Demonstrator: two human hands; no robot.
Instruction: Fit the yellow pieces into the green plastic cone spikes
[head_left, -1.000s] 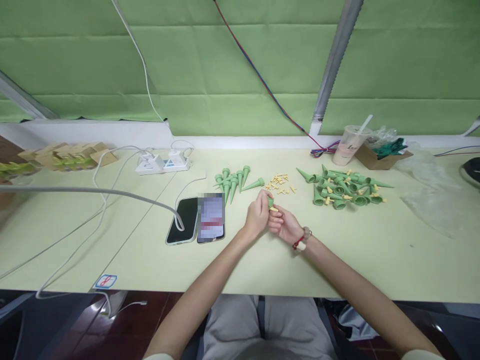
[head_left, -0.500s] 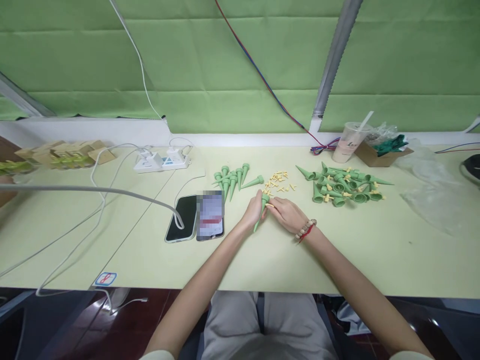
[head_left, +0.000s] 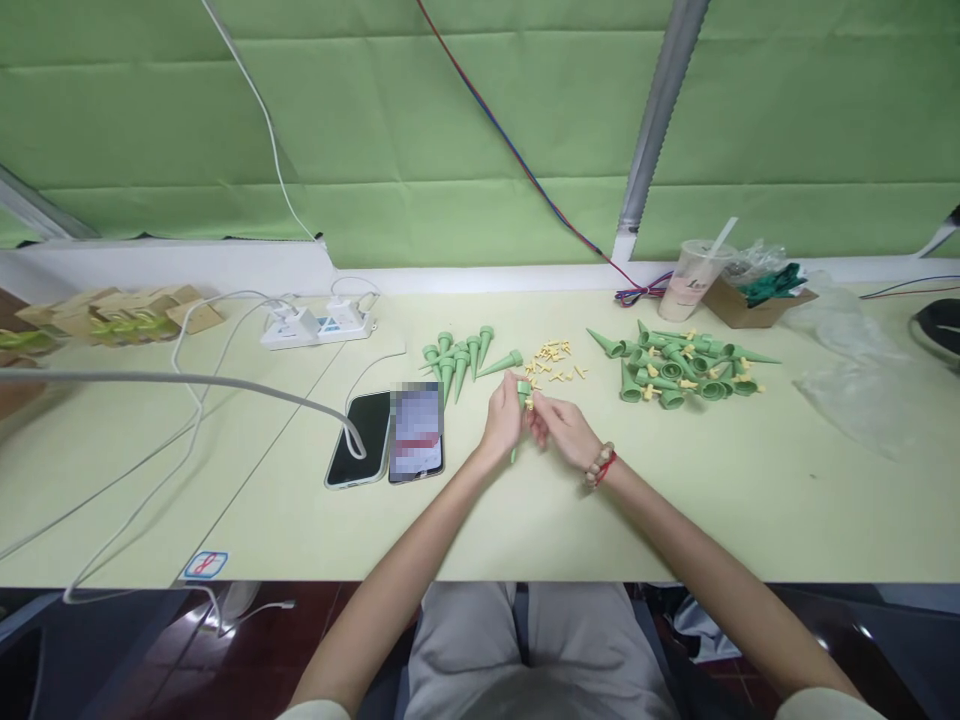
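My left hand (head_left: 502,415) is closed round a green plastic spike (head_left: 523,392), whose wide end points up and whose tip shows below the fingers. At the spike's side, my right hand (head_left: 566,428) pinches a small yellow plastic piece (head_left: 529,404). Just beyond the hands lie several loose yellow pieces (head_left: 553,350). To their left is a group of green spikes (head_left: 459,358) with capped tops. A larger pile of green spikes (head_left: 675,368), with open wide ends and yellow pieces among them, lies to the right.
Two phones (head_left: 358,440) lie side by side left of my hands, a grey cable crossing above one. A power strip (head_left: 319,328) stands behind them. A plastic cup (head_left: 691,280) with a straw, a cardboard box (head_left: 750,305) and clear plastic bags (head_left: 847,400) are at the right.
My left hand has turned the spike and covers more of it. The right hand's fingers have curled in and brought the yellow piece against its side. The view has shifted slightly.
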